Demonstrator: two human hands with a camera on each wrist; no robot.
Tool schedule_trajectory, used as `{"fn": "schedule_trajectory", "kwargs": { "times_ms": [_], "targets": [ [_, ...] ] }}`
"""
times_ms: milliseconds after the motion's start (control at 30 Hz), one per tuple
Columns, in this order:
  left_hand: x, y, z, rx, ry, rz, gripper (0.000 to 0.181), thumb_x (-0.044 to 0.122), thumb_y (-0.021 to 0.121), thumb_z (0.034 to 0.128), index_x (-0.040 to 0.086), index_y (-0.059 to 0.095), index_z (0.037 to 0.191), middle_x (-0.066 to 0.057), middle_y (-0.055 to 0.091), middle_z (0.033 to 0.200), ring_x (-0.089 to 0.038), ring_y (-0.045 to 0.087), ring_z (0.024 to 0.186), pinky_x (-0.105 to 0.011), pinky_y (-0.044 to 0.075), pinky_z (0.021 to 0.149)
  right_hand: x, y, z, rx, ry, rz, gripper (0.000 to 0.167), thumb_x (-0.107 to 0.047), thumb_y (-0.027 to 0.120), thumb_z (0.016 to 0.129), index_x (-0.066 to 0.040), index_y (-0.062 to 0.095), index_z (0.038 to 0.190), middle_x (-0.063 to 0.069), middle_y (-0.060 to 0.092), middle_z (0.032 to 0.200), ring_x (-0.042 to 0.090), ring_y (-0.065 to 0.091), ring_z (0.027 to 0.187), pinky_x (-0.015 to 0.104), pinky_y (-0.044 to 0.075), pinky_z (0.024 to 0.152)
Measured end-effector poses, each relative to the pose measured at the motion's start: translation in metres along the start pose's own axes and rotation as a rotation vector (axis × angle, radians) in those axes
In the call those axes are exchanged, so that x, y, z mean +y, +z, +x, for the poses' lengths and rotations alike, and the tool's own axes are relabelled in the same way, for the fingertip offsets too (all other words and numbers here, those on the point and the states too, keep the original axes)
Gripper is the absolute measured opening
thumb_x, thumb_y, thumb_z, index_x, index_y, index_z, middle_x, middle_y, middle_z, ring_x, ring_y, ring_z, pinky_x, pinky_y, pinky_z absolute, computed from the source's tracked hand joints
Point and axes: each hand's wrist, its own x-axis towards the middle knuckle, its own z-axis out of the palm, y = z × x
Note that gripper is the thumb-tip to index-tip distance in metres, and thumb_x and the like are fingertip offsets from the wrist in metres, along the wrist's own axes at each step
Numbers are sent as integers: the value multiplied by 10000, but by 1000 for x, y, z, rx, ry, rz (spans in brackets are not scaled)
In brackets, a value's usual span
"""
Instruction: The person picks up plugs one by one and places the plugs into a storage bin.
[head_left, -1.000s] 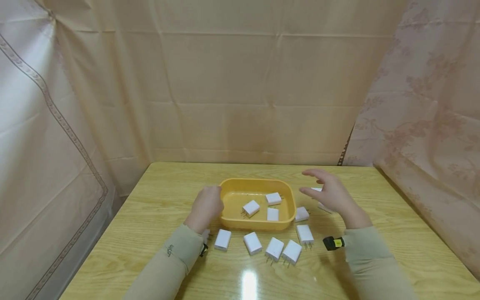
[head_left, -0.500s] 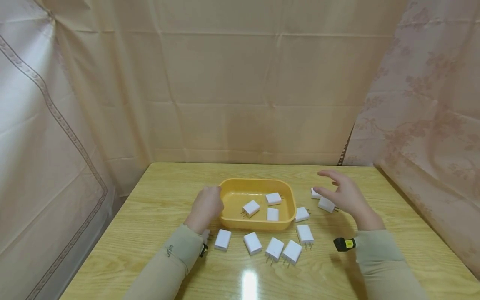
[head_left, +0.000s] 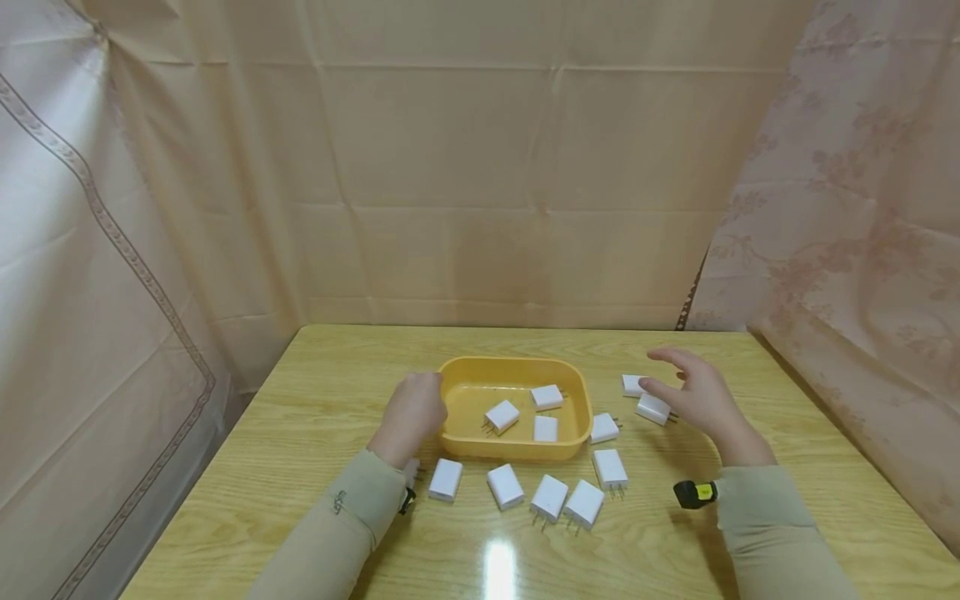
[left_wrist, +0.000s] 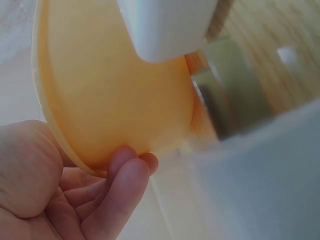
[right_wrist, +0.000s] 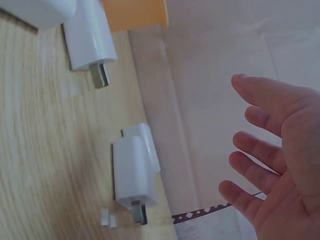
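Note:
A yellow tray (head_left: 517, 451) stands mid-table with three white chargers inside, one of them a charger (head_left: 502, 416) near its middle. My left hand (head_left: 411, 417) grips the tray's left end; in the left wrist view the fingers of my left hand (left_wrist: 75, 195) curl round the rim (left_wrist: 42, 100). My right hand (head_left: 705, 402) hovers to the right of the tray, fingers spread and bent, holding nothing. Just left of it lie two white chargers (head_left: 654, 408). The right wrist view shows the same pair (right_wrist: 134, 170) below and left of my right hand (right_wrist: 285, 150).
Several white chargers lie on the wooden table (head_left: 300, 467) in front of the tray, among them one (head_left: 446, 480) near my left sleeve. Another charger (head_left: 603, 428) sits against the tray's right end. Beige cloth (head_left: 450, 167) hangs behind the table.
My right hand has moved to the right, away from the tray, uncovering the two chargers on the far right. My left hand and the tray have stayed in place.

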Motion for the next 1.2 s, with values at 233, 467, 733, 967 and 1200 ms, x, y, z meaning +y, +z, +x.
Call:
{"fn": "schedule_trajectory", "kwargs": {
  "times_ms": [233, 467, 733, 967, 1200],
  "targets": [
    [1, 1, 0, 7, -11, 9, 414, -114, 565, 866, -67, 662, 1265, -227, 690, 1151, -211, 573, 650, -262, 441, 469, 12, 1, -4, 6, 24, 11, 550, -293, 704, 979, 20, 550, 1404, 276, 512, 1435, 479, 432, 1331, 656, 395, 1026],
    [2, 0, -1, 21, -4, 21, 398, -109, 580, 840, -71, 676, 1225, -220, 698, 1070, -226, 583, 688, -284, 471, 506, 20, 4, -8, -4, 40, 0, 550, -314, 696, 981, 32, 559, 1387, 308, 500, 1424, 504, 436, 1310, 667, 400, 1010],
    [1, 0, -1, 8, -7, 7, 428, -104, 571, 866, -71, 647, 1286, -240, 683, 1165, -215, 584, 675, -266, 461, 489, 29, 7, -13, -5, 68, -20, 519, -288, 695, 983, 24, 568, 1378, 304, 512, 1417, 513, 447, 1299, 678, 397, 997],
    [0, 1, -1, 11, -9, 21, 427, -99, 575, 846, -61, 665, 1262, -227, 692, 1140, -229, 593, 720, -295, 490, 541, 41, 9, -14, -31, 92, -34, 547, -331, 675, 994, 27, 558, 1391, 303, 499, 1428, 529, 411, 1323, 701, 359, 1012],
    [1, 0, -1, 7, -8, 14, 438, -102, 570, 847, -61, 658, 1275, -234, 684, 1172, -230, 592, 721, -285, 483, 534, 47, 12, -15, -58, 119, -31, 510, -293, 670, 1001, 32, 568, 1381, 316, 501, 1419, 532, 407, 1326, 692, 340, 1036]
  ]
}}
